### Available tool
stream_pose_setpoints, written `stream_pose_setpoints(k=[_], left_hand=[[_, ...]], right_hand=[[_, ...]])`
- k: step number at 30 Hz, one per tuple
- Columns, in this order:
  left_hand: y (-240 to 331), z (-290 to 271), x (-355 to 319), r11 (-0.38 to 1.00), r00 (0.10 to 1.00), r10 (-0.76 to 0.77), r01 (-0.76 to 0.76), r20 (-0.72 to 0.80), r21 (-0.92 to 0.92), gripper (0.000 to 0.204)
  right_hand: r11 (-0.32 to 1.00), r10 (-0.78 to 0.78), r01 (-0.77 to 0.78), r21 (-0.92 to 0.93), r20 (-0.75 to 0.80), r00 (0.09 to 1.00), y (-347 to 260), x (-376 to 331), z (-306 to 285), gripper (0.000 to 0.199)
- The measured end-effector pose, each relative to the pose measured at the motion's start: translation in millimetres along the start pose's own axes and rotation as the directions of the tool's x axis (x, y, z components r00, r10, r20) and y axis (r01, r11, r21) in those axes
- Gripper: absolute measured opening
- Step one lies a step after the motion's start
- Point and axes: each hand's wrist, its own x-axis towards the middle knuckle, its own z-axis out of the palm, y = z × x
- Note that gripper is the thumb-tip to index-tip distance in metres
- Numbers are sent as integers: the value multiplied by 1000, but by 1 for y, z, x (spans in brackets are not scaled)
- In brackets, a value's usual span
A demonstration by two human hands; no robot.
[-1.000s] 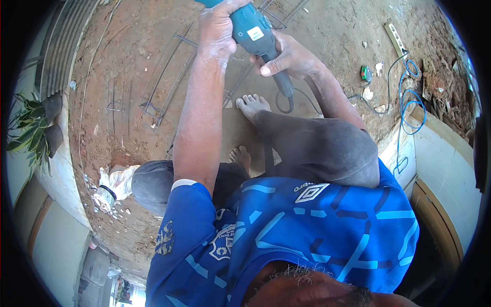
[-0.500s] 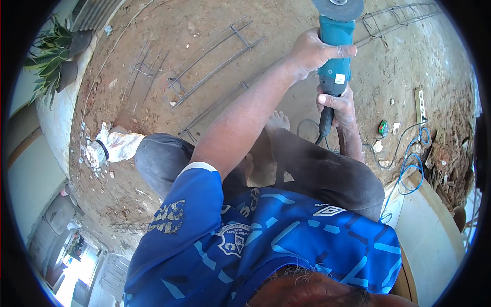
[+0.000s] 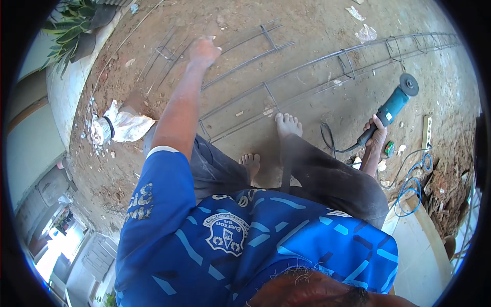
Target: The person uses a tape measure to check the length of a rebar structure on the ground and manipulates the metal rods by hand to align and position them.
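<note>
My right hand (image 3: pixel 377 133) grips the rear handle of a teal angle grinder (image 3: pixel 393 105), low on the right. Its grey disc (image 3: pixel 408 84) points up and away, and a black cord (image 3: pixel 341 150) trails from the handle end. Far out to the left, my left hand (image 3: pixel 204 51) is stretched over the ground with no tool in it. Thumb and fingers look apart, though slightly blurred. It is nearest to a short steel rebar frame (image 3: pixel 247 65), whose left end my hand and forearm hide. Whether the hand touches the rods I cannot tell.
A long rebar cage (image 3: pixel 317 60) curves across the dirt beyond my bare feet. A small tied rebar piece (image 3: pixel 164 52) lies left. A white sack (image 3: pixel 130 127) sits by my left knee. A green tape measure (image 3: pixel 389 149), a power strip (image 3: pixel 426 132) and blue cable (image 3: pixel 410 191) lie right.
My left hand has let go of the grinder's body and swung left over the rebar. My right hand has lowered the grinder to the right, its disc now tilted rightward.
</note>
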Motion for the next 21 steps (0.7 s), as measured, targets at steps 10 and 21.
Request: stream_pose_setpoints(k=[10,21], left_hand=[[27,29,-41,995,992,82,-76,96,-64,118],[52,28,-37,974,969,225,-228,106,15,117]], right_hand=[[693,4,135,-708,190,982,32,1,202,34],[640,94,88,-764,192,977,38,2,194,33]])
